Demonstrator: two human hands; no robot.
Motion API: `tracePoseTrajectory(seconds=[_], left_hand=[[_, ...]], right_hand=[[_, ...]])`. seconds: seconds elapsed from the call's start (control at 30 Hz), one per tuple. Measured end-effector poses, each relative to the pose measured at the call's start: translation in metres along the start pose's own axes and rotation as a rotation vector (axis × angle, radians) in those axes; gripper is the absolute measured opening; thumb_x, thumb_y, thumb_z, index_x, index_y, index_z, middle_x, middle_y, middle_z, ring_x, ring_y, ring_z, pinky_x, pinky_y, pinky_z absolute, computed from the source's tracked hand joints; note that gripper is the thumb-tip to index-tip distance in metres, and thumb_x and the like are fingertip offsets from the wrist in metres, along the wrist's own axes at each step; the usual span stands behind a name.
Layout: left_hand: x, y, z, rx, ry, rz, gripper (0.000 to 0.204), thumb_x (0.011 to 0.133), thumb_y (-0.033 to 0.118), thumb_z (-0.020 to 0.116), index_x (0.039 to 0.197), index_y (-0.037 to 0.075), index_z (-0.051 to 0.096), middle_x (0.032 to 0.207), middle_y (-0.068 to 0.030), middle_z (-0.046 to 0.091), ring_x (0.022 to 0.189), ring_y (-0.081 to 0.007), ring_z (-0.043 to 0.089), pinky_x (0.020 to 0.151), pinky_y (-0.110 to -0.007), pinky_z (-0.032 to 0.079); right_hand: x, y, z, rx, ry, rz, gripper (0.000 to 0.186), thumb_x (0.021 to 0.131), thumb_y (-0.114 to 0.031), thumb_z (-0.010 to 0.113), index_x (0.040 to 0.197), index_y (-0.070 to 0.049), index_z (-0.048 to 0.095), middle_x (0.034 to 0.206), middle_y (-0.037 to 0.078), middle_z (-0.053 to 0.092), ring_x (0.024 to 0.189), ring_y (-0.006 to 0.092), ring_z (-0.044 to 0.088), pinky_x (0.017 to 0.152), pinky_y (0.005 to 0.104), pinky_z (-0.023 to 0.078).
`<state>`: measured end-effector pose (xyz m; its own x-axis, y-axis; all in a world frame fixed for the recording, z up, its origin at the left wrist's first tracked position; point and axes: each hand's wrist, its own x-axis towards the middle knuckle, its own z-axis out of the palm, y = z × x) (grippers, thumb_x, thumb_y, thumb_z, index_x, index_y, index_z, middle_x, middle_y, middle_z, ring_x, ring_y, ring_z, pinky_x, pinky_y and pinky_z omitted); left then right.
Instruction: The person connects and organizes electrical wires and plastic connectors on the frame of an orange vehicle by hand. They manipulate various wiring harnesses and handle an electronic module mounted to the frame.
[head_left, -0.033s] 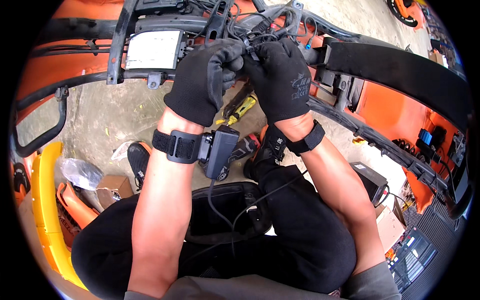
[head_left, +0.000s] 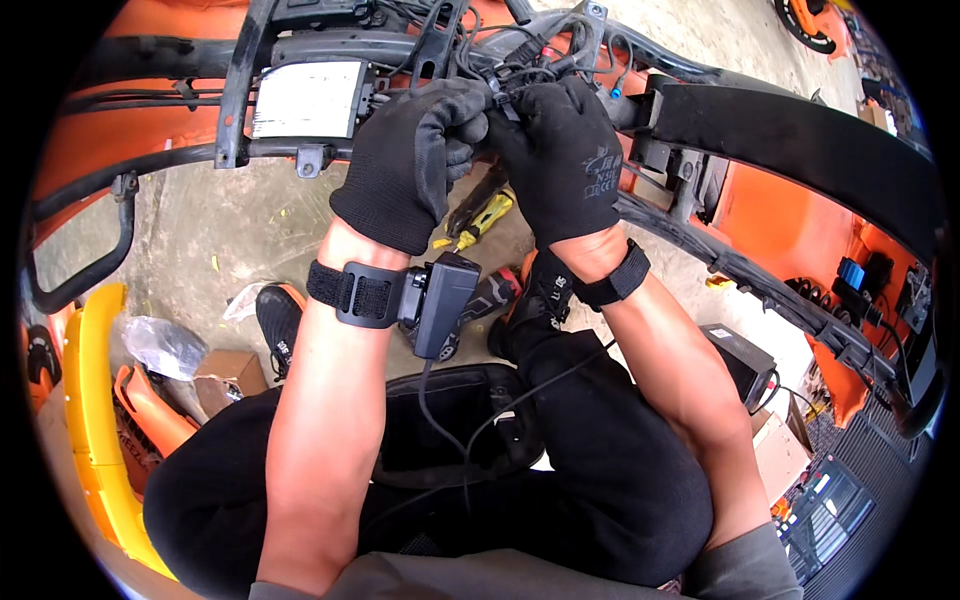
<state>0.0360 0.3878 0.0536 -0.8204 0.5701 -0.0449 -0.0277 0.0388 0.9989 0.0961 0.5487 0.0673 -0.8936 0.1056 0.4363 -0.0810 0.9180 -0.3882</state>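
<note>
Both my hands wear black work gloves and meet at the orange and black vehicle frame. My left hand (head_left: pixel 412 160) is closed, its fingers curled in toward the wiring; whatever is inside them is hidden. My right hand (head_left: pixel 565 160) pinches beside a small black cable connector (head_left: pixel 504 100) between the two hands. Behind the fingertips runs a tangle of black wires (head_left: pixel 535 65). A control box with a white label (head_left: pixel 305 100) sits on the frame left of my left hand.
A long black frame beam (head_left: pixel 790 140) extends right. Below my hands lies a yellow-handled tool (head_left: pixel 486 220), with a power tool (head_left: pixel 490 300) partly behind my wrist-mounted device (head_left: pixel 446 303). A yellow panel (head_left: pixel 95 400) and cardboard box (head_left: pixel 228 376) stand left; a toolbox (head_left: pixel 828 515) is lower right.
My left hand and forearm have shifted very slightly to the right. Both hands keep the same pose at the wiring.
</note>
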Motion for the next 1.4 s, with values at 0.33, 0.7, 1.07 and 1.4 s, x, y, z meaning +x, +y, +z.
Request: tracePoseTrajectory(seconds=[0.33,0.7,1.07,1.4], left_hand=[[-0.006,0.005,0.01,-0.241,0.057,-0.074,0.03,0.104,0.013,0.05,0.127,-0.002,0.063,0.083,0.0003,0.057,0.059,-0.0045,0.039,0.053,-0.019,0.035],[-0.007,0.01,0.016,-0.631,0.106,-0.193,0.025,0.101,0.013,0.054,0.119,-0.001,0.065,0.077,0.002,0.055,0.057,-0.0019,0.04,0.05,-0.018,0.033],[-0.012,0.023,0.012,-0.374,0.095,0.051,0.032,0.101,0.016,0.051,0.128,0.004,0.062,0.078,0.0021,0.053,0.057,-0.0051,0.042,0.052,-0.02,0.035],[-0.034,0.029,0.014,-0.461,0.443,-0.248,0.027,0.099,0.014,0.056,0.12,-0.001,0.064,0.081,-0.0006,0.061,0.057,-0.0049,0.046,0.05,-0.021,0.035]], right_hand=[[0.0,0.002,-0.003,0.09,-0.012,0.033,0.023,0.08,-0.02,0.078,0.091,-0.007,0.062,0.089,0.015,0.059,0.087,0.0373,0.06,0.073,0.0466,0.048],[0.005,-0.002,-0.007,0.258,0.005,0.085,0.02,0.079,-0.014,0.079,0.087,-0.005,0.062,0.082,0.014,0.06,0.079,0.036,0.06,0.067,0.0445,0.047],[0.04,-0.023,-0.03,0.389,0.113,-0.011,0.015,0.083,-0.013,0.076,0.09,-0.004,0.066,0.078,0.013,0.064,0.076,0.0343,0.063,0.066,0.0413,0.048],[0.01,-0.008,-0.041,0.294,-0.078,0.222,0.014,0.087,-0.012,0.072,0.093,-0.003,0.064,0.086,0.016,0.064,0.084,0.0362,0.062,0.073,0.0432,0.049]])
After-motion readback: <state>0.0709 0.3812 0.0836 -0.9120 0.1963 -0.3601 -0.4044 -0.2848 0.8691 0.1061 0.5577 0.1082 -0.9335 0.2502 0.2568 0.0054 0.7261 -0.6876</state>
